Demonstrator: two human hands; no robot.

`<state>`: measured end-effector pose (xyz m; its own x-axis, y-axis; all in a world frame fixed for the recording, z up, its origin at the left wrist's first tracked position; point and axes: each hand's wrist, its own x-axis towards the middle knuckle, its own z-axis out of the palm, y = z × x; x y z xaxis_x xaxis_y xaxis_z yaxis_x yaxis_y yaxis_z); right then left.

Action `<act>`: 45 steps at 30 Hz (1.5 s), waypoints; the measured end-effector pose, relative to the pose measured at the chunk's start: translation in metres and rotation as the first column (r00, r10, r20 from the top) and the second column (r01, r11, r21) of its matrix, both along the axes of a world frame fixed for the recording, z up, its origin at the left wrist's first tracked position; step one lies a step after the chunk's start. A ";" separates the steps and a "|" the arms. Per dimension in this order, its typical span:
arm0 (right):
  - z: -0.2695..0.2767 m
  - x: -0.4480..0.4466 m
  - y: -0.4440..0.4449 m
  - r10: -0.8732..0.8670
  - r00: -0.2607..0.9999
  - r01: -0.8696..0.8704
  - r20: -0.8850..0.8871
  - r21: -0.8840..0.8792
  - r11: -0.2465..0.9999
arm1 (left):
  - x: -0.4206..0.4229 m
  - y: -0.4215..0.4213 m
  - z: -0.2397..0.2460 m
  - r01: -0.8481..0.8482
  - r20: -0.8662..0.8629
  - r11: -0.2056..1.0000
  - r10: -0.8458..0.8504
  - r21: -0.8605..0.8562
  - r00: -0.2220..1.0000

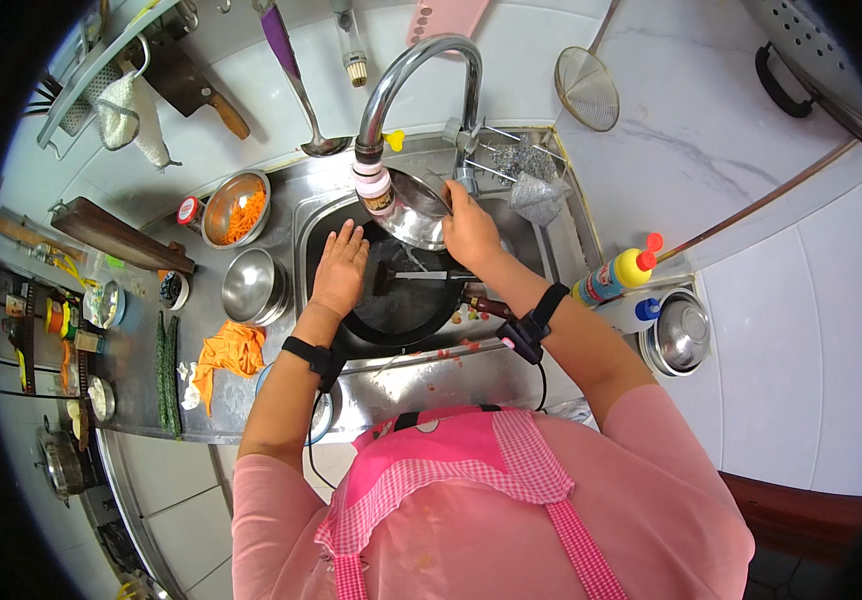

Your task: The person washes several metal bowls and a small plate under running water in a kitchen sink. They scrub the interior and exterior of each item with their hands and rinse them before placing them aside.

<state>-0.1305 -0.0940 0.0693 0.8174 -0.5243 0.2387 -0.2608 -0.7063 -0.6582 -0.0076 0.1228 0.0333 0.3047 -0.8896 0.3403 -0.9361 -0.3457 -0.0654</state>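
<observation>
My right hand (470, 229) grips the rim of a shiny metal bowl (419, 217), which is tilted beneath the faucet's pink-and-white spout attachment (372, 184). My left hand (341, 270) is over the left side of the sink, palm down with fingers nearly straight, and holds nothing. Under both hands a dark frying pan (401, 319) lies in the sink, with some water in it. A brush or scraper with a pale handle (423, 276) lies across the pan. Red and green food scraps are near the pan's brown handle (489, 306).
Left of the sink stand a bowl of shredded carrot (239, 214), stacked metal bowls (251, 286), an orange cloth (230, 352) and cucumbers (166, 375). To the right are a yellow cleaner bottle (614, 276) and more bowls (678, 334). A wire rack with scourers (524, 161) adjoins the faucet (419, 49).
</observation>
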 end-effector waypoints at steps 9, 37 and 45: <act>0.003 -0.008 0.008 -0.070 0.995 0.074 0.075 -0.055 0.996 | -0.014 -0.007 -0.007 0.048 -0.037 0.998 -0.049 -0.036 0.998; -0.066 0.036 0.015 -0.153 0.966 -0.098 0.206 0.848 0.520 | -0.036 -0.033 0.000 0.055 -0.149 0.988 -0.033 0.145 0.988; -0.066 0.031 0.005 -0.121 0.973 -0.086 0.197 0.795 0.601 | -0.032 -0.043 -0.007 0.018 -0.115 0.997 -0.010 0.073 0.993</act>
